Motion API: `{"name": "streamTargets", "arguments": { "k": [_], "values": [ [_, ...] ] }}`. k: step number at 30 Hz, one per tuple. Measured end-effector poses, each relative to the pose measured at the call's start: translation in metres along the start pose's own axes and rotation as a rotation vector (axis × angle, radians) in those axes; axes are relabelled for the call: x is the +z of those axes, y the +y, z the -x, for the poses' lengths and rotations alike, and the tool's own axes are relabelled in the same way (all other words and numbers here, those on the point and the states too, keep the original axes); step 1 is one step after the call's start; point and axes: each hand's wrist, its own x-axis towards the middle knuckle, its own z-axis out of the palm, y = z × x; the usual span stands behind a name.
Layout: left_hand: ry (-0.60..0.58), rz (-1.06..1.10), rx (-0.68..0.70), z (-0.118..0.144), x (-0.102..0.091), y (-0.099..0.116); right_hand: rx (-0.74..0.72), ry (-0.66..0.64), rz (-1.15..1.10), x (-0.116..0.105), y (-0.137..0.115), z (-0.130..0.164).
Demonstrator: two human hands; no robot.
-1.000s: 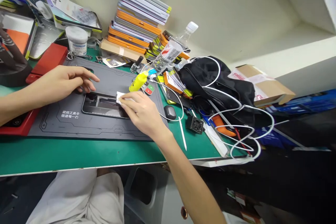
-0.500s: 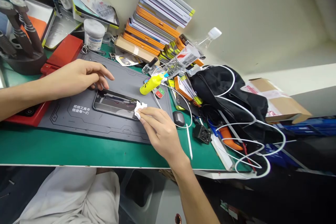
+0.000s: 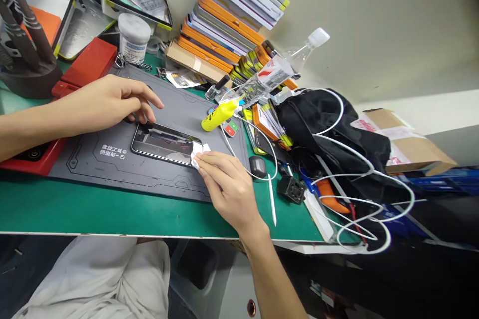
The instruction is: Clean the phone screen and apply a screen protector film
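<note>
A smartphone (image 3: 164,145) with a dark, shiny screen lies flat on a grey work mat (image 3: 149,179). My right hand (image 3: 232,184) pinches a crumpled white tissue (image 3: 197,152) against the phone's right end. By the phone's upper left corner is my left hand (image 3: 119,102), its fingers loosely curved and apart, with nothing visible in them. Whether its fingertips touch the phone or the mat, I cannot tell. Just beyond the phone a yellow bottle (image 3: 219,115) lies tilted on the mat.
Left stand a red device (image 3: 88,65), a dark tool holder (image 3: 30,75) and a white jar (image 3: 133,35). Boxes (image 3: 228,15) are stacked behind. A clear plastic bottle (image 3: 275,75) leans over clutter. White cable (image 3: 370,174), black earbud case (image 3: 258,165) and white stylus (image 3: 272,202) lie right.
The view has shifted slightly. My right hand stays at the phone's right end with the tissue, which has changed shape a little. My left hand keeps nearly the same place.
</note>
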Motion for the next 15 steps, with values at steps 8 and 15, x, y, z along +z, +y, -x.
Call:
{"name": "streamTargets", "arguments": {
  "k": [8,15],
  "values": [
    [0.016,-0.036,0.031,0.002,0.001,0.002,-0.042,0.005,-0.031,0.002,0.006,-0.007],
    [-0.019,-0.066,0.025,0.004,-0.001,0.004,-0.048,0.017,-0.049,-0.001,0.003,-0.002]
  ]
}}
